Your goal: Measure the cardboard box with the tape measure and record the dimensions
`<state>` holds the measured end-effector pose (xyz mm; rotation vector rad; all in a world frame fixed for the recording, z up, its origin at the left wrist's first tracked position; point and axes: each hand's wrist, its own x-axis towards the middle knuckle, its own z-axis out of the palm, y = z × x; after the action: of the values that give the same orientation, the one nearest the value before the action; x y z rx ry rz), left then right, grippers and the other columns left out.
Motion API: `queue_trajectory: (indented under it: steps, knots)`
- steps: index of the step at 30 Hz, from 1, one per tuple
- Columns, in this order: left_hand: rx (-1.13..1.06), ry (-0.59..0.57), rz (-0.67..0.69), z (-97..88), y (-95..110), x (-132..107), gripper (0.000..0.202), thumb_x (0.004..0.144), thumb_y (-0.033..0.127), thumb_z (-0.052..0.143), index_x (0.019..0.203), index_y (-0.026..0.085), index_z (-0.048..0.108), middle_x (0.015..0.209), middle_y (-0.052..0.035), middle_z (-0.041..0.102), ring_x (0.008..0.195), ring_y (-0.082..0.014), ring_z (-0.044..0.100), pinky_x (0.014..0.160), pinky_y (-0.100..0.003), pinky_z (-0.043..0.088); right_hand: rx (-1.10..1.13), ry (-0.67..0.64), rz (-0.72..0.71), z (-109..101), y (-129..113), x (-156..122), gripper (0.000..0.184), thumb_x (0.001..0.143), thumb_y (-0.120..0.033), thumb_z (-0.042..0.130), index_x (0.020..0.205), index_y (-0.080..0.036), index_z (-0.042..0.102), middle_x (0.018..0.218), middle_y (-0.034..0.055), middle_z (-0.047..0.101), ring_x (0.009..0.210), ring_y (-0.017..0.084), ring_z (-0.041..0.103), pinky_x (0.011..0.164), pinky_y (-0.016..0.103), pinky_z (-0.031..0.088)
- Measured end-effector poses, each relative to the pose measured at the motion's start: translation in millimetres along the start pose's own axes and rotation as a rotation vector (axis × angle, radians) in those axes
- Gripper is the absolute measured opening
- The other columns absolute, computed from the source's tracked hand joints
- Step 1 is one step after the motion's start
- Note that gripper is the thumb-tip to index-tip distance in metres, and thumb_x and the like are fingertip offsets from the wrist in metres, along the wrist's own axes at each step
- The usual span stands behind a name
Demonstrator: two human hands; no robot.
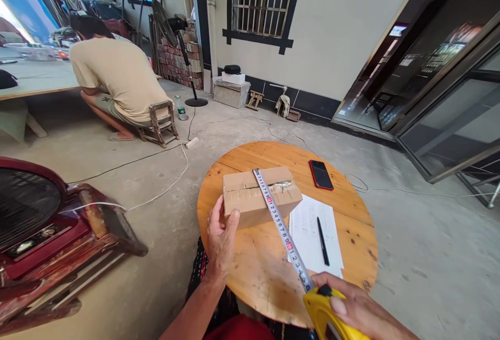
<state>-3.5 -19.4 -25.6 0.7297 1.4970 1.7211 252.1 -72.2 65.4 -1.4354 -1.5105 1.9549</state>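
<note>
A taped cardboard box (250, 199) lies on a round wooden table (253, 262). My left hand (220, 236) grips the box's near left corner, thumb on its front face and fingers curled on its side. My right hand (357, 309) is closed round a yellow tape measure case (326, 319) at the table's near edge. The tape blade (279, 220) runs from the case up across the box top, its tip at the box's far edge.
A sheet of paper (308, 236) with a black pen (323, 233) lies right of the box. A red phone (321, 174) sits further back. A person (117, 79) squats on a stool at far left. A red wooden piece of furniture (58, 236) stands left; cables cross the floor.
</note>
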Motion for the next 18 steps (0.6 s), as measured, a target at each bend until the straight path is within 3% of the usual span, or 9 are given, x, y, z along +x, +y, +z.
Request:
queue_trajectory:
  steps: [5,8,11,13,18]
  knots:
    - [-0.024,-0.051,-0.007,-2.7,-5,2,0.068,0.085,0.046,0.064,0.145,0.024,0.04,0.142,-0.012,0.054,0.125,-0.0274,0.056,0.101,-0.038,0.049,0.175,0.059,0.021,-12,17,-3,0.079,0.061,-0.074,0.069,0.123,-0.026,0.062,0.079,0.0048,0.072,0.067,0.028,0.071,0.063,0.039,0.055]
    - [0.059,-0.073,-0.011,-9.6,-12,-1,0.073,0.084,0.049,0.064,0.147,0.025,0.036,0.143,-0.0123,0.052,0.126,-0.0279,0.055,0.102,-0.04,0.047,0.318,0.216,-0.148,-30,11,7,0.08,0.063,-0.068,0.071,0.129,-0.027,0.054,0.084,0.0059,0.072,0.069,0.03,0.072,0.068,0.044,0.056]
    - [0.177,-0.062,-0.008,-18.5,-23,-5,0.075,0.083,0.049,0.065,0.147,0.024,0.036,0.143,-0.0129,0.051,0.125,-0.0292,0.054,0.103,-0.044,0.045,0.38,0.424,-0.37,-47,-11,36,0.063,0.068,-0.058,0.072,0.121,-0.028,0.054,0.097,0.0054,0.07,0.076,0.028,0.071,0.073,0.044,0.056]
    - [0.212,-0.078,0.011,-23.3,-31,-4,0.075,0.083,0.047,0.064,0.148,0.023,0.035,0.142,-0.013,0.052,0.126,-0.0287,0.054,0.105,-0.044,0.043,0.381,0.49,-0.464,-54,-25,64,0.06,0.068,-0.054,0.073,0.118,-0.028,0.053,0.097,0.0034,0.069,0.074,0.026,0.07,0.071,0.042,0.055]
    - [0.185,-0.176,0.034,-27.5,-45,7,0.064,0.087,0.046,0.059,0.144,0.02,0.043,0.138,-0.0123,0.057,0.13,-0.0284,0.051,0.107,-0.043,0.041,0.429,0.474,-0.62,-57,-35,124,0.046,0.075,-0.049,0.065,0.113,-0.028,0.051,0.094,0.001,0.068,0.078,0.023,0.068,0.073,0.038,0.052]
